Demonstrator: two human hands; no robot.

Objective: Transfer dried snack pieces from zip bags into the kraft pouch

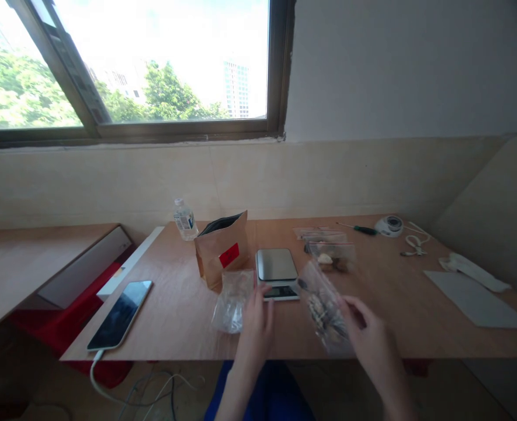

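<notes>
My right hand (367, 327) pinches the edge of a clear zip bag (323, 310), which is tilted over the front of the table and has dark and pale dried pieces inside. My left hand (258, 313) has its fingers stretched forward at the display end of a small digital kitchen scale (277, 266); I cannot tell whether they touch it. Nothing shows on the scale's silver plate. Beside my left hand lies a crumpled clear plastic bag (234, 304). Behind that bag stands a brown paper pouch (221, 248) with a red label, its top open.
Several filled zip bags (335, 255) lie behind the scale to the right. A water bottle (185, 221) stands at the back. On the left is a phone (121, 316) with a cable. A screwdriver (363, 230), a dome camera (388, 225) and a white sheet (477, 298) are right.
</notes>
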